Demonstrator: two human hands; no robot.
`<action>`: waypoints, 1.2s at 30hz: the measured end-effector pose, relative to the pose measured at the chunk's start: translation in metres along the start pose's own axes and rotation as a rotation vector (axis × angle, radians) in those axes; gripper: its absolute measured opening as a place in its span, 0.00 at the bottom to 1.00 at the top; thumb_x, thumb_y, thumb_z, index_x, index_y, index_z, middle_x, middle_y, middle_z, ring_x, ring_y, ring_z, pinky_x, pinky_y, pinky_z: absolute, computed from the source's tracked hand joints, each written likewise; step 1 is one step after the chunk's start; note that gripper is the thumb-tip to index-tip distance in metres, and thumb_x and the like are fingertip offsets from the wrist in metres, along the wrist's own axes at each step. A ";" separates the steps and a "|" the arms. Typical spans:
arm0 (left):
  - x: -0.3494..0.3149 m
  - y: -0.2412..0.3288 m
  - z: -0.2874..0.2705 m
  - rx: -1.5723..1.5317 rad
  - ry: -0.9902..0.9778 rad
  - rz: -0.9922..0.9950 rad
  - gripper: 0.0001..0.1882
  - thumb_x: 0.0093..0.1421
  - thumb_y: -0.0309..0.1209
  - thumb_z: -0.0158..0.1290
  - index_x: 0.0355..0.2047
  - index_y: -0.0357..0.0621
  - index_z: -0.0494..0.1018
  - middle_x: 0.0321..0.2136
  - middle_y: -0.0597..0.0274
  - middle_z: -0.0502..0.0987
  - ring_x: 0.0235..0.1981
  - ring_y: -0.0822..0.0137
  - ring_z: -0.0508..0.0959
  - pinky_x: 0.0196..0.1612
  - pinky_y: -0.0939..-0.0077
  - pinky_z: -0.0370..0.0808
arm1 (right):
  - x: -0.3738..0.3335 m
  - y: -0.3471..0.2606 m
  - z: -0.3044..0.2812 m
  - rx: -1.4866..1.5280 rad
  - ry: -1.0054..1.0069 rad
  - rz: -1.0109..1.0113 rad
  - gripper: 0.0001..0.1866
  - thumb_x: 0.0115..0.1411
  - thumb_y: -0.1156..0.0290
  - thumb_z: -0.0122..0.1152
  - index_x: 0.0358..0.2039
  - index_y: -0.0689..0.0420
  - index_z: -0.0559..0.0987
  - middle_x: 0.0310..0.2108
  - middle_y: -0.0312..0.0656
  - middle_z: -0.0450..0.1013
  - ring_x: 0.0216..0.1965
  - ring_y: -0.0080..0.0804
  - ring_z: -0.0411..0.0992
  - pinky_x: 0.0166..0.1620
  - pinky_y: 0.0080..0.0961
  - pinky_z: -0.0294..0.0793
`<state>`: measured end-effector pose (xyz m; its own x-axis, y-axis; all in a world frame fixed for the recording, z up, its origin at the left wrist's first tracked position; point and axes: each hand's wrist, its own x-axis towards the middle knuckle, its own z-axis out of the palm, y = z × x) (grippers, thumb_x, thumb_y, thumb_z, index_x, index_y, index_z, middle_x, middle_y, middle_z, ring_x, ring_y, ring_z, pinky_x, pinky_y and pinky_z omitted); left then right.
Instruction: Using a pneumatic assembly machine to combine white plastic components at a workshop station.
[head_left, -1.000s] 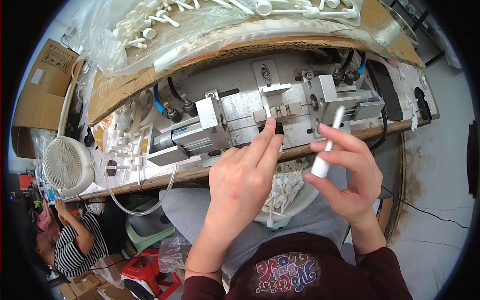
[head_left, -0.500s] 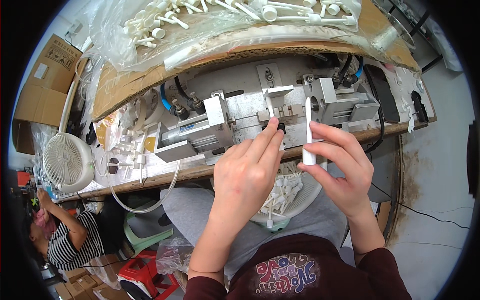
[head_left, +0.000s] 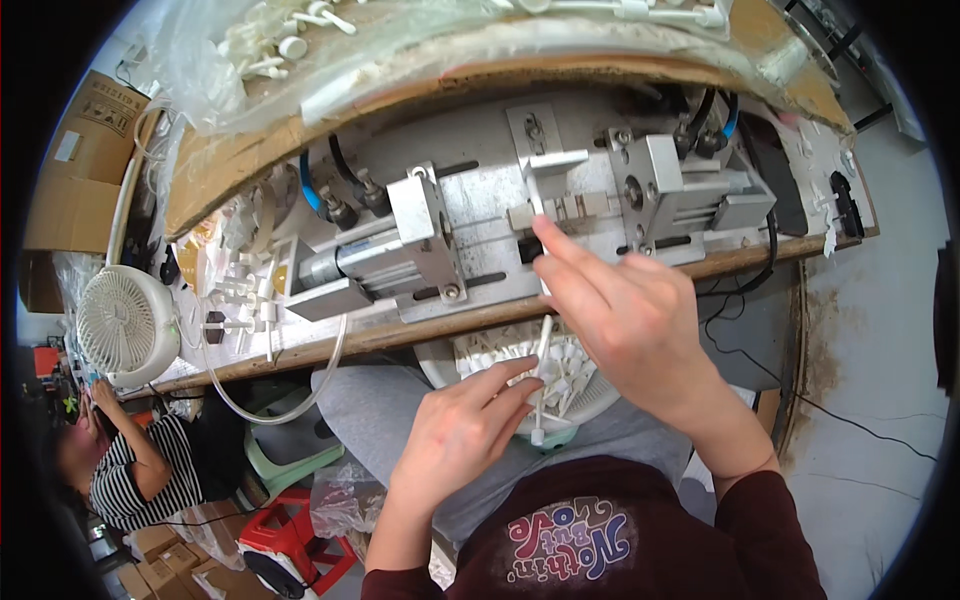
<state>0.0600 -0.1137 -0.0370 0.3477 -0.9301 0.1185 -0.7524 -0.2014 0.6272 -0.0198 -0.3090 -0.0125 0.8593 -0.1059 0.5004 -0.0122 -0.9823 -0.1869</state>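
My right hand (head_left: pixel 640 320) is over the metal fixture, its index fingertip on a white capped stick (head_left: pixel 535 190) lying in a small slotted holder (head_left: pixel 575 207). The other fingers curl round the stick's near end, which they mostly hide, and the thumb is out of sight. Lower down, my left hand (head_left: pixel 465 430) is above a white basket (head_left: pixel 435 365) on my lap, filled with similar capped sticks (head_left: pixel 575 375). Its fingers are bent together with their tips at an upright white stick (head_left: pixel 546 340); the thumb is hidden beneath them.
Metal cylinder clamps flank the holder, one at the left (head_left: pixel 425 225) and one at the right (head_left: pixel 650 190). A cardboard shelf (head_left: pixel 240 165) with more white sticks overhangs the bench. A small fan (head_left: pixel 128 325) stands at left, a phone (head_left: pixel 775 180) at right. Another person (head_left: pixel 140 470) sits at lower left.
My left hand has drawn back from the holder down to the basket. My right hand has brought its capped stick leftward to the holder. The view has shifted slightly.
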 end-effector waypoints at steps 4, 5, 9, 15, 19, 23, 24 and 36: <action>-0.016 -0.020 0.028 0.183 0.002 0.013 0.17 0.53 0.23 0.62 0.45 0.42 0.79 0.46 0.59 0.80 0.38 0.58 0.83 0.36 0.66 0.80 | 0.001 -0.002 -0.002 -0.027 -0.040 0.007 0.15 0.47 0.72 0.73 0.38 0.56 0.82 0.51 0.37 0.80 0.21 0.30 0.71 0.28 0.24 0.71; -0.015 -0.025 0.033 0.235 -0.026 -0.031 0.20 0.52 0.23 0.62 0.47 0.42 0.78 0.46 0.59 0.80 0.39 0.58 0.82 0.38 0.66 0.80 | 0.003 0.000 0.001 -0.018 -0.045 0.010 0.15 0.48 0.72 0.72 0.38 0.56 0.82 0.51 0.37 0.80 0.22 0.31 0.72 0.28 0.24 0.72; -0.026 -0.033 0.057 0.191 -0.096 -0.039 0.26 0.50 0.27 0.65 0.52 0.42 0.75 0.47 0.58 0.79 0.42 0.58 0.81 0.42 0.65 0.79 | -0.002 0.003 0.008 0.017 -0.022 0.022 0.14 0.49 0.73 0.72 0.38 0.57 0.82 0.50 0.36 0.81 0.26 0.32 0.77 0.31 0.24 0.74; -0.054 -0.036 0.123 0.186 -0.443 0.007 0.23 0.47 0.31 0.67 0.44 0.41 0.74 0.36 0.57 0.77 0.36 0.57 0.82 0.36 0.64 0.80 | -0.009 0.010 0.017 0.149 0.061 0.050 0.14 0.48 0.72 0.74 0.36 0.57 0.83 0.50 0.37 0.81 0.30 0.28 0.80 0.33 0.22 0.77; -0.056 -0.046 0.134 0.168 -0.431 0.019 0.21 0.49 0.29 0.65 0.43 0.41 0.74 0.36 0.55 0.77 0.31 0.54 0.83 0.33 0.62 0.80 | -0.029 0.015 0.021 0.371 0.133 0.002 0.15 0.47 0.69 0.74 0.37 0.54 0.82 0.49 0.35 0.81 0.31 0.29 0.79 0.33 0.24 0.78; -0.044 -0.052 0.110 0.141 -0.211 -0.152 0.24 0.50 0.29 0.64 0.49 0.41 0.74 0.43 0.53 0.79 0.33 0.51 0.83 0.36 0.61 0.81 | -0.076 0.008 0.029 0.485 -0.167 -0.071 0.15 0.50 0.69 0.69 0.40 0.54 0.81 0.57 0.37 0.75 0.41 0.30 0.77 0.38 0.24 0.77; -0.041 -0.050 0.103 0.168 -0.128 -0.137 0.24 0.51 0.29 0.64 0.49 0.41 0.74 0.44 0.52 0.79 0.33 0.51 0.83 0.36 0.61 0.81 | -0.089 0.005 0.030 0.470 -0.320 -0.061 0.15 0.51 0.69 0.67 0.42 0.54 0.81 0.59 0.38 0.73 0.45 0.31 0.77 0.40 0.24 0.77; -0.016 0.083 -0.001 -1.490 -0.067 -0.013 0.14 0.61 0.31 0.63 0.41 0.32 0.77 0.41 0.38 0.79 0.38 0.48 0.82 0.42 0.56 0.81 | -0.171 0.001 0.172 0.174 -0.531 -0.326 0.30 0.63 0.67 0.51 0.67 0.45 0.65 0.74 0.42 0.53 0.72 0.40 0.56 0.68 0.47 0.59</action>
<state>-0.0073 -0.1157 0.0135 0.2931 -0.9510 0.0982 0.5136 0.2432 0.8228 -0.0787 -0.2651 -0.2436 0.9413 0.3288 0.0764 0.3373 -0.9069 -0.2524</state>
